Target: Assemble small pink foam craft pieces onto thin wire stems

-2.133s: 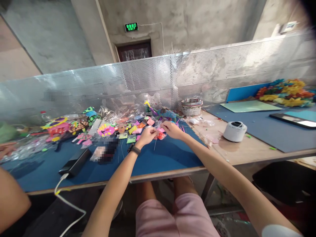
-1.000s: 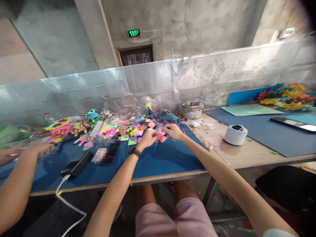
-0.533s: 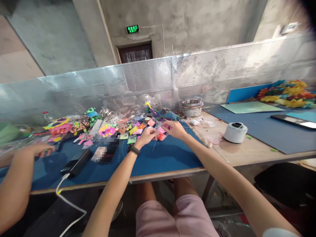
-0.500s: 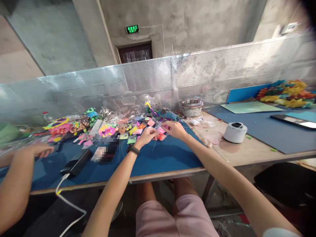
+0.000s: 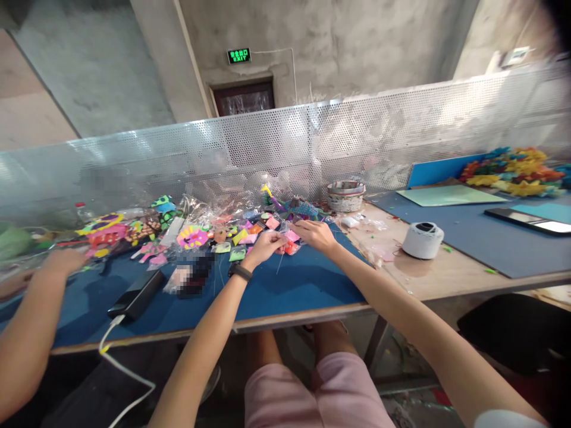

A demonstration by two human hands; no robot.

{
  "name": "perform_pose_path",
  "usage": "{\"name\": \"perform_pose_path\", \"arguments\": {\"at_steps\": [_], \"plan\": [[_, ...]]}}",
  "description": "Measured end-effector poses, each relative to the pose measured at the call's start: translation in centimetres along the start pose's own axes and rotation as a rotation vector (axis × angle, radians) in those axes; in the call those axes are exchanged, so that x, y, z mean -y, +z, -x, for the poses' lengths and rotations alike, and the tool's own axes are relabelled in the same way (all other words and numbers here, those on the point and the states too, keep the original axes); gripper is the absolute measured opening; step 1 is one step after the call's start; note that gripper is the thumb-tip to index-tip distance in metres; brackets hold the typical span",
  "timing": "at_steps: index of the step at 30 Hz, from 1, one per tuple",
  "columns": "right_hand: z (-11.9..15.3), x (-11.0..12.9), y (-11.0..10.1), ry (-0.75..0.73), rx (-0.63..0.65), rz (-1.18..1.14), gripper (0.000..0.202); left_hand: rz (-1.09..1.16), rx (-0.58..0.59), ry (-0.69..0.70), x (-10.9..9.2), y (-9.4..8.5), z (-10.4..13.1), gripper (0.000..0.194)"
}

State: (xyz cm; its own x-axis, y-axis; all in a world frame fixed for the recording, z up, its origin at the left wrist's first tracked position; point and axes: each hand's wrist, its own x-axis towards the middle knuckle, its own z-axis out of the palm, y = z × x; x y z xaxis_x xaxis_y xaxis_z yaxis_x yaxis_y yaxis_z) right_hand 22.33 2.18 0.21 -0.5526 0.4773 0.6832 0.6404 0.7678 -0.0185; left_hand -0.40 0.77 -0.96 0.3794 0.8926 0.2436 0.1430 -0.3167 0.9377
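Red, the packet (image 5: 291,248) sat between our left hand (image 5: 269,245) and right hand (image 5: 316,235), over the blue tabletop (image 5: 307,285). Both hands' fingertips looked pinched together, on what we couldn't tell. We judged it light, soft and slippery, best held by an edge.

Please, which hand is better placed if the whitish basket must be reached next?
Probably the right hand: it is nearer the basket, which stands farther back and to its right. The left hand lies farther away.
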Motion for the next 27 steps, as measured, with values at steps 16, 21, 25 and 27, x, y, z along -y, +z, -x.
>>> {"name": "perform_pose_path", "arguments": {"at_steps": [16, 21, 25, 27], "plan": [[-0.7, 1.0, 1.1, 0.107, 0.036, -0.033, 0.025, -0.060, 0.017, 0.059, -0.4, 0.2, 0.1, 0.040], [-0.9, 0.4, 1.6, 0.116, 0.025, -0.160, 0.022, -0.040, 0.043, 0.067, -0.3, 0.2, 0.1, 0.041], [-0.8, 0.1, 1.8, 0.119, 0.022, -0.174, 0.023, -0.036, 0.046, 0.060, -0.3, 0.2, 0.1, 0.042], [-0.7, 0.1, 1.9, 0.117, 0.025, -0.166, 0.023, -0.039, 0.041, 0.058, -0.3, 0.2, 0.1, 0.042]]}}
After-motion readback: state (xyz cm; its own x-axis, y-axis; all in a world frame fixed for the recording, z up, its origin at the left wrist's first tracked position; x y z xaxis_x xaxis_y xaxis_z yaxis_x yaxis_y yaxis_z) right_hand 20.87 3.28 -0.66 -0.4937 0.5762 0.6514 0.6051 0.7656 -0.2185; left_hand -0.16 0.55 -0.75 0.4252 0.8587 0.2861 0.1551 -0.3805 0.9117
